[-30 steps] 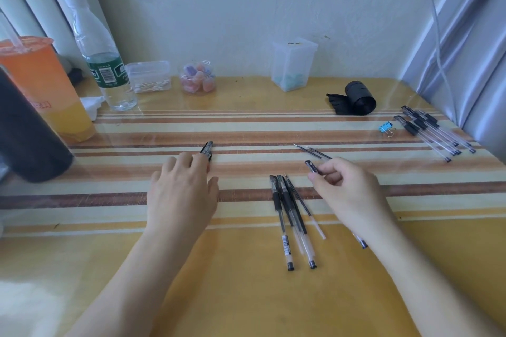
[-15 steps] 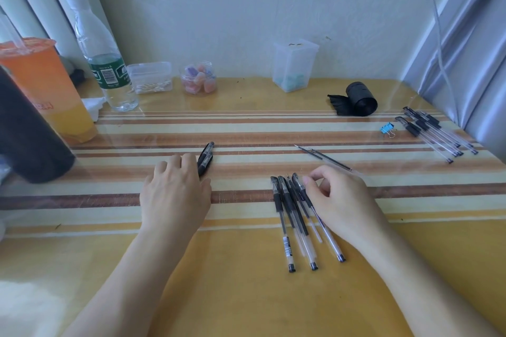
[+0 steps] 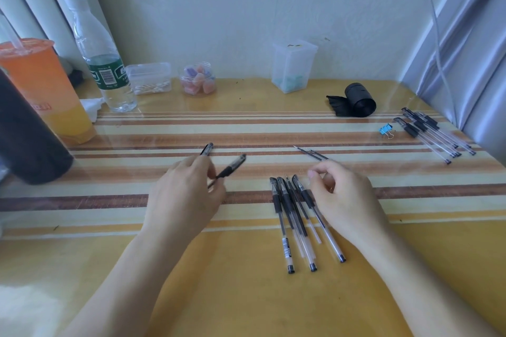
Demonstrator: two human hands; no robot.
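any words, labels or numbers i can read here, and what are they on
None can be read.
Bottle: green label with a barcode and white print, too blurred to read.
Cup: red letters low on the side, blurred and partly hidden.
Pen: white sticker with dark print on the barrel, too small to read.
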